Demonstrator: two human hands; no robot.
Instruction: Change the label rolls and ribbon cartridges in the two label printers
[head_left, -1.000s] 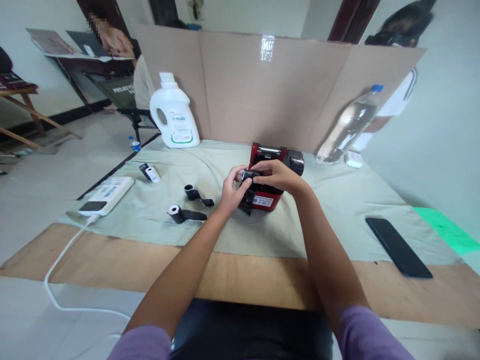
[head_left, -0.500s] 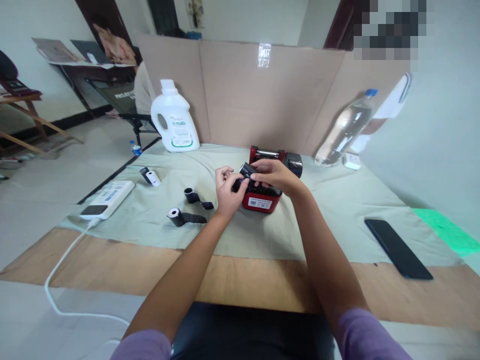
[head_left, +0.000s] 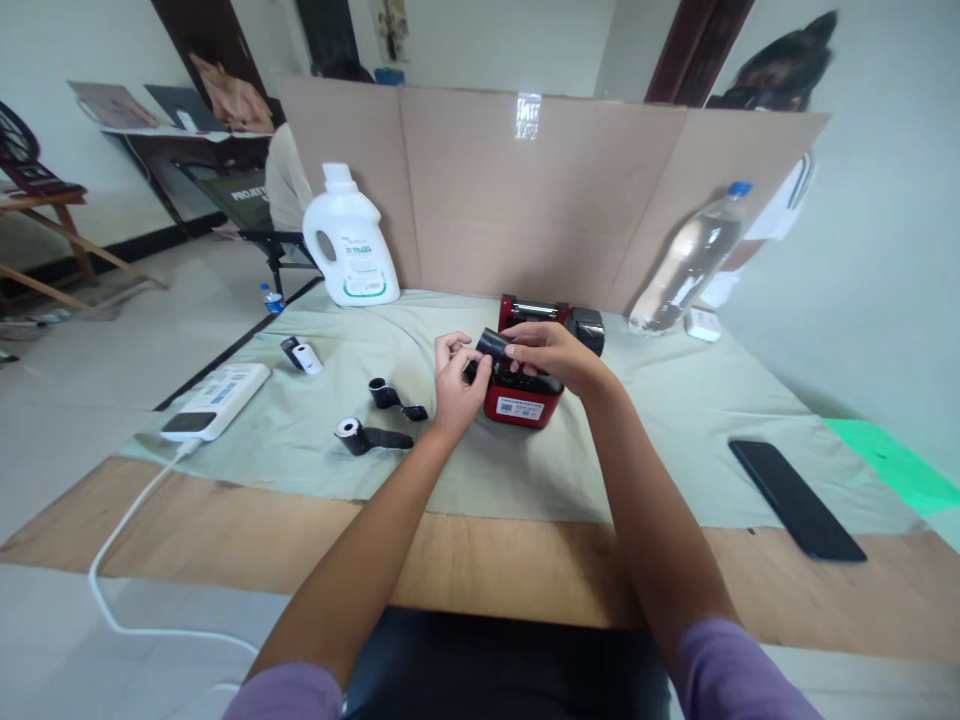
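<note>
Head cam, what's going on?
— both hands pinching a small black roll [head_left: 491, 345] right over the red printer [head_left: 525, 395]: left hand [head_left: 456, 385] underneath, right hand [head_left: 551, 355] fingers closed on top.
— and the printer?
— sitting on the green cloth [head_left: 660, 440].

The red printer [head_left: 523, 392] is showing glossy plastic, and the black roll [head_left: 491, 345] above it is looking like smooth dark film. A matt, slightly creased green cloth [head_left: 660, 420] is covering the bare wooden table [head_left: 225, 520]. Dull brown cardboard [head_left: 525, 200] is standing behind, beside a shiny white plastic jug [head_left: 349, 240].
</note>
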